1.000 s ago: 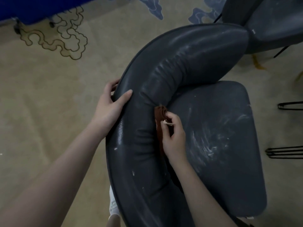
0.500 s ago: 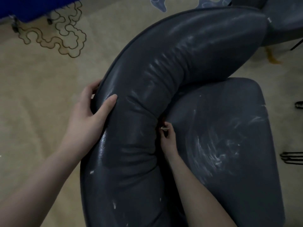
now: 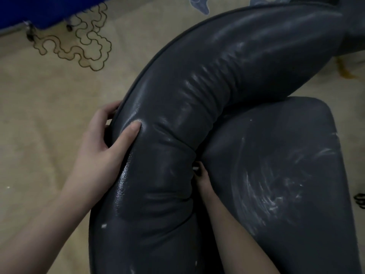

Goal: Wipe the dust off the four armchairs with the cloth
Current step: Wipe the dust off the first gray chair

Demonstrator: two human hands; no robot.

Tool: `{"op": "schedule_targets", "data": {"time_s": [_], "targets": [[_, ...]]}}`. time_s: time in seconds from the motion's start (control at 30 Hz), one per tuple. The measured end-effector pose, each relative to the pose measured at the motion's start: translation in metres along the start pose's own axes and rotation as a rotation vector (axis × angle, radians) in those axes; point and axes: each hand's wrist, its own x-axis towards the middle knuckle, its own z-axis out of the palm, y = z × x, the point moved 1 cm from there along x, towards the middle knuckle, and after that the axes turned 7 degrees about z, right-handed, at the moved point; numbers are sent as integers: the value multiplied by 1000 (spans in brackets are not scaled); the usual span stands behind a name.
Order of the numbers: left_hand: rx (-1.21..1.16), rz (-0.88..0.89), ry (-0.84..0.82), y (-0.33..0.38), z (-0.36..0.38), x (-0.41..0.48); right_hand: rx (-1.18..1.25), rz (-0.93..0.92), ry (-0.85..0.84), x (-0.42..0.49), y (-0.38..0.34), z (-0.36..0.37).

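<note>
Armchairs: two, the near armchair point(image 3: 177, 184) and one cut off at top right point(image 3: 353, 26)
Hands: two, left hand point(image 3: 98, 143) and right hand point(image 3: 203, 179)
Carpet: one point(image 3: 49, 119)
Cloud motifs: three, a brown outline point(image 3: 85, 48), a blue motif point(image 3: 199, 3), a second blue motif point(image 3: 256, 0)
Wire legs: one, at the right edge point(image 3: 360, 201)

Beige carpet point(image 3: 43, 119) with dark scroll outlines point(image 3: 89, 65) (blue-grey motifs point(image 3: 199, 4) too), blue panel point(image 3: 39, 10) beyond.
</note>
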Motion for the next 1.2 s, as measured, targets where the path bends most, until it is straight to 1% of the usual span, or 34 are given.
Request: {"op": "schedule_targets", "data": {"time_s": [0.1,0.2,0.3,0.47,0.53,0.83,1.0,1.07,1.2], "targets": [[1,-2,2,0,1,1,193,-11,-61,-38,-18,-4],[-13,-14,-2,2,0,0,277,-83,-46,-70,-36,-8],[-13,-18,-15,2,0,1,399,-117,-37,-95,-50,-11],[-2,-8,-24,-1,-3,1,456,-186,17,-132,-75,-13],[-7,-4,-25,-3,-4,1,431,-244,44,-147,-85,-12],[-119,-53,-45,-3,-6,2,145,-543,264,-200,-123,-4],[-268,-123,-84,2,-15,-3,-16,-680,308,-217,-141,6],[-317,-138,-83,-1,-21,-8,-74,-694,327,-222,-143,9],[-370,-121,-88,-9,-31,-23,-144,-722,302,-239,-137,14]]}}
